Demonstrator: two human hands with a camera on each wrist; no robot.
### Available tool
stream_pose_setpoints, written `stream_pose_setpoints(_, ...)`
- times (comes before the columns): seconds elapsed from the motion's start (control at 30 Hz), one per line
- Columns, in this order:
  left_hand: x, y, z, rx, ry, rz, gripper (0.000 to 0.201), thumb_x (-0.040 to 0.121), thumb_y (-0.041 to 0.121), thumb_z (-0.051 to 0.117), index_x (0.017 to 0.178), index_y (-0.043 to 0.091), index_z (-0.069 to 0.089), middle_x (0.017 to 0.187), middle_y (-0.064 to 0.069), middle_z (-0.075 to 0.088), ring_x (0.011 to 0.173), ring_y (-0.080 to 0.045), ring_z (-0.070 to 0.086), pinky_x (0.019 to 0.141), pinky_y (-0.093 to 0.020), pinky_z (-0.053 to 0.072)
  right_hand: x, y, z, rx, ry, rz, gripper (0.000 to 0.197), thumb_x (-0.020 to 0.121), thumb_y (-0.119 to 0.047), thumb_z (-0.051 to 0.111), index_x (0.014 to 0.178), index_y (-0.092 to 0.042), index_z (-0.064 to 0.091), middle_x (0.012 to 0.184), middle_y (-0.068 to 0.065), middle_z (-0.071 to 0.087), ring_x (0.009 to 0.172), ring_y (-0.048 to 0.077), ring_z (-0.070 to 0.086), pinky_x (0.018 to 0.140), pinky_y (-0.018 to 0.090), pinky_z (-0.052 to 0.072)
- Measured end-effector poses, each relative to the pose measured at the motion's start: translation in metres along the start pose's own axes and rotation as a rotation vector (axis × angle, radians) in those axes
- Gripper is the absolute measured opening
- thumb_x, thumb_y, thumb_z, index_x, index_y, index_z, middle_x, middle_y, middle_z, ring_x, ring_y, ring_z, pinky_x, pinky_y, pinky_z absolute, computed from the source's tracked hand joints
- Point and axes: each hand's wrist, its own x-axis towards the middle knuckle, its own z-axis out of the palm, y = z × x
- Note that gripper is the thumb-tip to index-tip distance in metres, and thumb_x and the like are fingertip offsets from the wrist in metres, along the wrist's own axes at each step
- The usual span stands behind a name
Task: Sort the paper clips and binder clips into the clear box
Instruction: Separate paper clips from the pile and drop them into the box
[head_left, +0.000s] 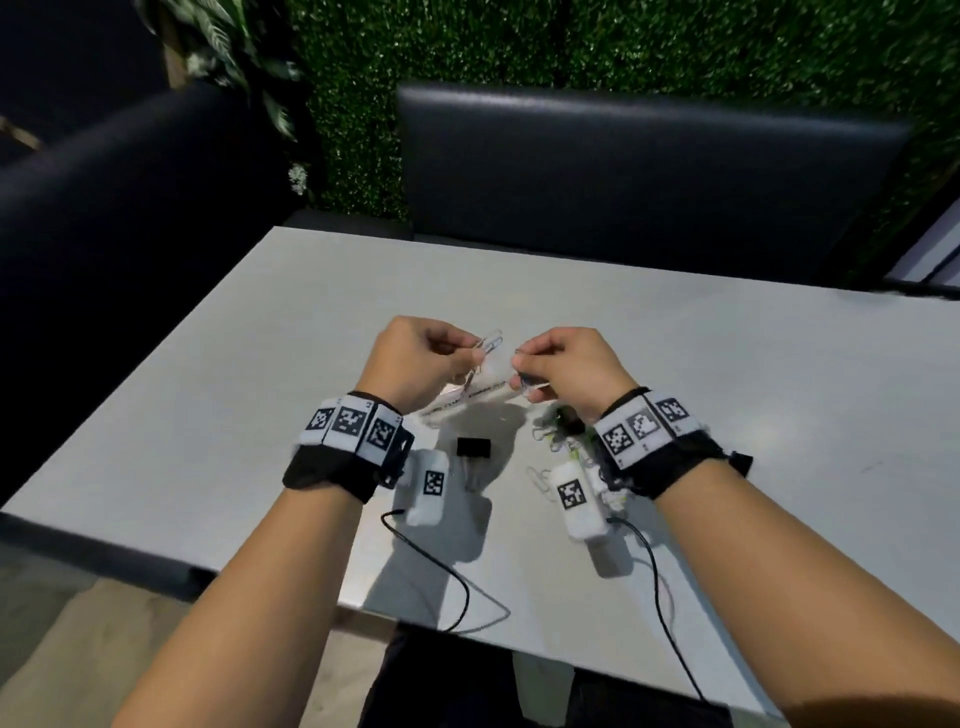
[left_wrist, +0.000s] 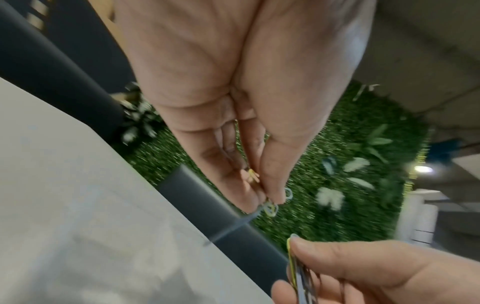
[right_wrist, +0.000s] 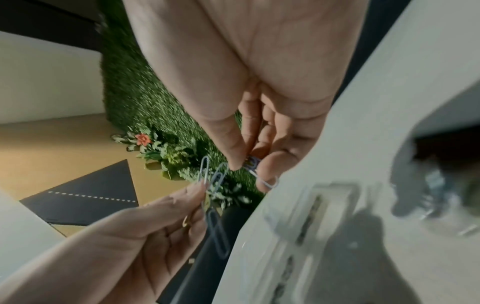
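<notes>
Grey-white surface: the worktop (head_left: 701, 395) is matte, smooth and rectangular, its near edge running under both forearms.
Room: beyond the worktop stands a dark padded bench back (head_left: 644, 176) with a soft sheen, and behind that a wall of dense green artificial foliage (head_left: 571, 41) with leafy sprigs.
Clear box: the clear box (head_left: 470, 397) lies on the worktop just below the two raised hands; it is a flat transparent plastic case with printed edges, blurred.
Left hand: the left hand (head_left: 415, 361) is raised above the clear box, its thumb and fingers pinching a bunch of paper clips (right_wrist: 217, 205), thin looped wire in pale blue and grey.
Right hand: the right hand (head_left: 563, 366) is level with the left, fingertips pinching its own paper clip cluster (right_wrist: 255, 170), bluish wire, some loops sticking out below.
Binder clip: a black binder clip (head_left: 474, 448), boxy with wire handles, rests on the worktop nearer the person than the clear box.
Loose pile: a tangle of clips (head_left: 558, 434) lies on the worktop under the right wrist, colours hard to tell.
Wrists: black wristbands (head_left: 337, 467) carry white blocks with square black-and-white markers, thin black cables trailing.
</notes>
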Motion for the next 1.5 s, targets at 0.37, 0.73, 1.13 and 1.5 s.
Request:
stream_pose_setpoints(0.37,0.04,-0.05,-0.025,0.222,0.187,-0.207,0.01,0.08,0.021,0.086,0.086,0.014,0.083,0.078,-0.005,0.079,0.075,-0.017,0.077,0.08,-0.031,0.063,0.047,-0.024,0.093,-0.325,-0.01,0.027,0.005,0.082,-0.009,0.077,0.079,-0.004,0.077,0.073,0.012,0.076,0.057,0.023,0.074,0.063,0.032,0.064)
stream_pose_setpoints(0.73,-0.009,0.003,0.038,0.514,-0.021,0.214,0.023,0.089,0.036,0.07,0.108,0.026,0.077,0.104,0.008,0.077,0.094,-0.013,0.07,0.086,-0.03,0.057,-0.01,0.024,-0.069,-0.539,0.196,-0.041,0.011,0.09,-0.012,0.067,0.083,-0.016,0.074,0.082,0.0,0.074,0.074,0.018,0.072,0.057,0.02,0.05)
stream_pose_setpoints(1.13,-0.031,0.003,0.149,0.829,-0.402,0.258,0.042,0.077,0.051,0.077,0.108,0.022,0.077,0.106,-0.009,0.066,0.096,-0.031,0.068,0.07,-0.031,0.048,-0.029,0.086,-0.073,-1.05,0.017,-0.074,0.023,0.09,-0.02,0.067,0.108,-0.006,0.072,0.11,0.015,0.064,0.105,0.034,0.063,0.085,0.038,0.051)
stream_pose_setpoints(1.5,-0.021,-0.01,0.153,0.646,-0.387,0.184,0.017,0.089,0.018,0.071,0.099,0.024,0.083,0.104,-0.011,0.077,0.097,-0.031,0.071,0.088,-0.039,0.059,-0.032,0.09,-0.075,-0.946,0.105,-0.023,0.02,0.087,-0.008,0.064,0.072,-0.02,0.066,0.084,0.006,0.072,0.08,0.027,0.067,0.072,0.037,0.056)
